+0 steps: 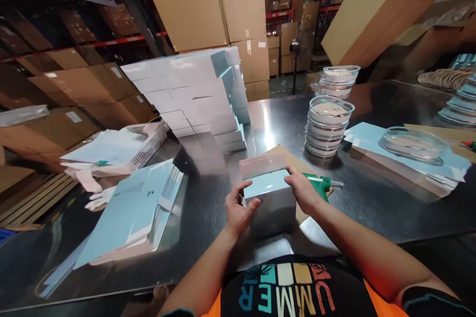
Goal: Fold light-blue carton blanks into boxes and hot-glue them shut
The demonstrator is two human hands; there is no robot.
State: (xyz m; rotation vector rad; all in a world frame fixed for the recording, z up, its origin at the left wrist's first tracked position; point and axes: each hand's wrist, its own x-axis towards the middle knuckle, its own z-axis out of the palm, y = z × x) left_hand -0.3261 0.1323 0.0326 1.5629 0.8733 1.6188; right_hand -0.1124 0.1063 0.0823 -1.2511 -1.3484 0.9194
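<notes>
Upright on the dark metal table in front of me stands a small carton (270,208), its light blue side facing up and a pale flap raised at the far edge. My left hand (240,209) grips its left side, thumb over the near edge and fingers behind. At the far right corner, my right hand (300,189) holds the same carton, fingertips near the raised flap. Just behind my right hand lies a green glue gun (320,184) on a brown cardboard sheet (303,158).
A tall stack of white cartons (186,91) stands behind. Flat light blue carton blanks (130,208) lie left, beside a white basket (150,146). Stacked clear round containers (329,126) stand right, near more blanks (401,158) with another container (414,143) on top.
</notes>
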